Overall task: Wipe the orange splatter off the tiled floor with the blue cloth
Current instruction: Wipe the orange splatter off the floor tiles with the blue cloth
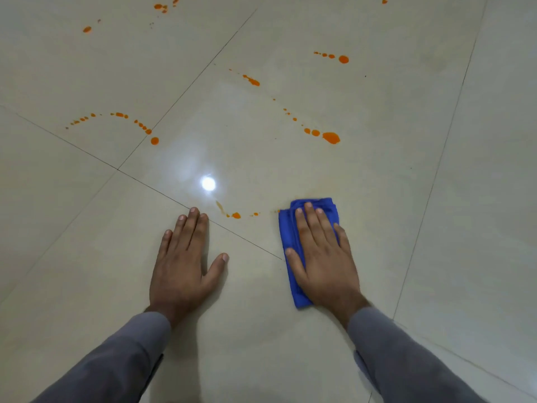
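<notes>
Pressing blue cloth (313,251) flat, lower right, under straight-fingered right hand (322,257).
Left hand (183,266) flat on tiled floor (87,257); orange splatter (331,137) above.

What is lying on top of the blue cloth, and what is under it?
The right hand presses flat on the blue cloth. Under it lies the tiled floor; whether orange drops sit beneath is hidden.

- The floor (377,199) fills the whole view: large glossy cream tiles.
- Thin dark grout lines (151,186) run slantwise across it and cross at the left.
- A small bright glare (208,184) of a lamp sits on the middle tile, with a paler sheen spread around it.
- No wall, furniture or window is in view.
</notes>
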